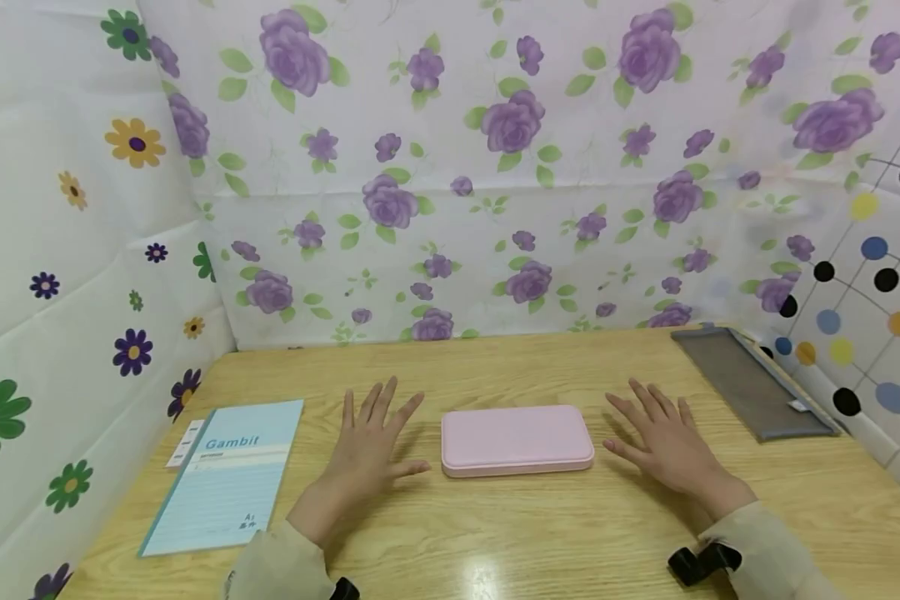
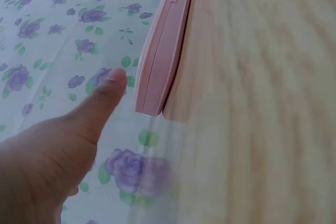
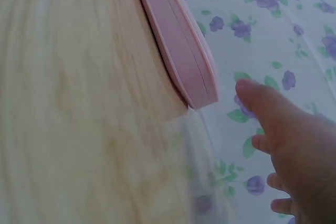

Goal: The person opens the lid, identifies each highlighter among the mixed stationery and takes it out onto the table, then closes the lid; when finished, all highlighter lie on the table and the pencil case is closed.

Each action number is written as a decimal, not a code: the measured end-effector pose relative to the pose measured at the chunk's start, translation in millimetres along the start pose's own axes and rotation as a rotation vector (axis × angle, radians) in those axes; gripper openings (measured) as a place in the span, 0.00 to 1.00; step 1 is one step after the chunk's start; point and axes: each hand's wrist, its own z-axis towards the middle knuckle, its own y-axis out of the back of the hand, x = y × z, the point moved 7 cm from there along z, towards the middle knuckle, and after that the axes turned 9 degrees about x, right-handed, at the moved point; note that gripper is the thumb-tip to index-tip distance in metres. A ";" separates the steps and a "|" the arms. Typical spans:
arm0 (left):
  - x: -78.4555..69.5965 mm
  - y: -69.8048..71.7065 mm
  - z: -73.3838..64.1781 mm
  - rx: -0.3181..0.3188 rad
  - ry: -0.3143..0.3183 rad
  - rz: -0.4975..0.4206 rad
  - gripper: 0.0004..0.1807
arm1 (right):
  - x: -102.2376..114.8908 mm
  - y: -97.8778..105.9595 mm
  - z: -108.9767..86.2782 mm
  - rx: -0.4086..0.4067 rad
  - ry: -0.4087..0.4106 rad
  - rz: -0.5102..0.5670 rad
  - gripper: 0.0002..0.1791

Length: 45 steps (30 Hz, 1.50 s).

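A flat pink case (image 1: pixel 517 440) with rounded corners lies on the wooden table between my two hands. Its side, with a seam and a small tab near the middle, shows in the left wrist view (image 2: pixel 164 45) and the right wrist view. To the left of the case is my left hand (image 1: pixel 372 446), fingers spread and thumb pointing at it with a small gap. On the other side my right hand (image 1: pixel 663 442) is spread too, its thumb and fingertips just short of the case. Neither hand holds anything.
A light blue notebook (image 1: pixel 228 483) marked "Gambit" lies at the left, with a white-and-pink card (image 1: pixel 183 446) partly under it. At the back right lies a grey mesh pouch (image 1: pixel 750 379). Flowered cloth (image 1: pixel 450 242) hangs behind the table (image 1: pixel 420 542).
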 end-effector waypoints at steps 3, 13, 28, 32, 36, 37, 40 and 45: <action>-2.3 5.7 2.4 -0.063 -0.028 0.003 0.53 | 4.9 2.8 0.2 -0.005 0.034 0.012 0.40; -14.6 12.8 14.2 -0.085 -0.124 -0.176 0.57 | 30.5 22.1 3.9 -0.069 0.163 0.079 0.35; -31.6 -7.5 36.8 0.079 -0.189 -0.305 0.56 | 81.0 13.8 25.3 -0.024 0.288 0.088 0.36; -31.7 -16.5 41.6 0.152 -0.183 -0.313 0.60 | 87.2 8.1 30.7 -0.037 0.315 0.065 0.37; -31.9 -24.3 42.5 0.192 -0.187 -0.335 0.62 | 91.4 0.5 35.5 -0.022 0.334 0.044 0.39; -32.1 -26.0 42.1 0.193 -0.191 -0.336 0.62 | 92.4 -1.4 36.6 -0.015 0.336 0.044 0.39; -32.1 -31.0 41.4 0.193 -0.195 -0.332 0.62 | 94.2 -5.6 38.7 0.003 0.335 0.036 0.41; -32.4 -35.8 42.9 0.174 -0.183 -0.343 0.60 | 94.4 -9.5 39.0 0.024 0.345 0.013 0.43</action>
